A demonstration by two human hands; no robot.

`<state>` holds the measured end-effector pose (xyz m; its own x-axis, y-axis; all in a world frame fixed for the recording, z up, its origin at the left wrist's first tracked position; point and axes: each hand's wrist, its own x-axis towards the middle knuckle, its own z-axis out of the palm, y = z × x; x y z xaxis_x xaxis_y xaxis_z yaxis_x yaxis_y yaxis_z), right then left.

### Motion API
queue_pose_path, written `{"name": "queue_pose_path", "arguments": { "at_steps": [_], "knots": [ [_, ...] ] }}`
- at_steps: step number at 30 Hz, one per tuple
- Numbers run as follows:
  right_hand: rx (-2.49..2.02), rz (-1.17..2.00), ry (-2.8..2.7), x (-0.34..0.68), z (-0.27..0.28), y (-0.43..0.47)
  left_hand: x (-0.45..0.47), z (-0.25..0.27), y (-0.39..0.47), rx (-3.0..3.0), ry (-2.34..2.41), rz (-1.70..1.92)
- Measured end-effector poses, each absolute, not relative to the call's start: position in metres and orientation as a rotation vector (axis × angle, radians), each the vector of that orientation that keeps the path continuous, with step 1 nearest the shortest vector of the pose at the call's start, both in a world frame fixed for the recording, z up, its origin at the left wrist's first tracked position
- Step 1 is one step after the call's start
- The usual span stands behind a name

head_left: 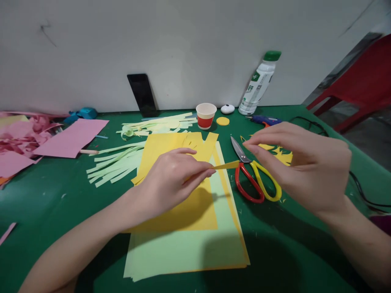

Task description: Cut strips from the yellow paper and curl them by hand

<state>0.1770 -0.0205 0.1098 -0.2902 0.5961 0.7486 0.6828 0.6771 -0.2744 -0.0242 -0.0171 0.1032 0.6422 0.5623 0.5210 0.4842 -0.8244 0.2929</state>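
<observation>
My left hand (174, 179) pinches a narrow yellow paper strip (226, 165), whose free end points right over the scissors. To the right, my right hand (305, 162) is closed in a pinch, thumb tip against fingertip; whatever lies between them is too small to make out. Under my left hand are yellow paper sheets (195, 215), on top of a stack of light green paper (183, 254). Scissors (246, 162) with one red and one yellow handle lie on the table between my hands, blades slightly apart.
Fringed green strips (119, 165) and pink paper (73, 136) lie left. At the back are a phone (142, 95), a paper cup (205, 118), a yellow disc (222, 121), a white case (227, 109) and a leaning bottle (258, 87). A blue glue gun (265, 120) and yellow scraps (282, 155) sit right.
</observation>
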Motion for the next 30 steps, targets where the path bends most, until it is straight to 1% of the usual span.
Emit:
{"name": "queue_pose_path", "arguments": {
  "at_steps": [4, 7, 11, 14, 18, 21, 24, 26, 28, 30],
  "knots": [
    [-0.968, 0.187, -2.141, 0.174, 0.108, -0.022, -0.023, 0.102, -0.018, 2.564, 0.867, 0.877],
    [-0.998, 0.318, -2.218, 0.170, 0.106, -0.024, -0.024, 0.103, -0.015, 2.428, 0.904, 0.720],
    [-1.178, 0.269, -2.090, 0.179, 0.109, -0.016, -0.032, 0.108, 0.000, 2.156, 1.092, 0.482],
    [-1.380, 0.197, -2.028, 0.199, 0.113, 0.000, -0.041, 0.108, 0.016, 2.060, 1.214, 0.391],
    [-1.621, 0.159, -2.082, 0.217, 0.110, 0.019, -0.049, 0.102, 0.027, 2.025, 1.225, 0.317],
    [-1.477, 0.050, -2.240, 0.208, 0.101, 0.016, -0.045, 0.098, 0.022, 2.053, 1.189, 0.265],
    [-1.200, 0.211, -2.417, 0.186, 0.093, 0.002, -0.036, 0.098, 0.012, 2.112, 1.107, 0.236],
    [-1.096, 0.334, -2.523, 0.175, 0.090, -0.006, -0.032, 0.100, 0.007, 2.142, 1.059, 0.226],
    [-1.097, 0.390, -2.544, 0.171, 0.090, -0.010, -0.033, 0.102, 0.007, 2.162, 1.057, 0.209],
    [-1.212, 0.385, -2.494, 0.174, 0.091, -0.010, -0.038, 0.102, 0.012, 2.172, 1.121, 0.204]
  ]
}}
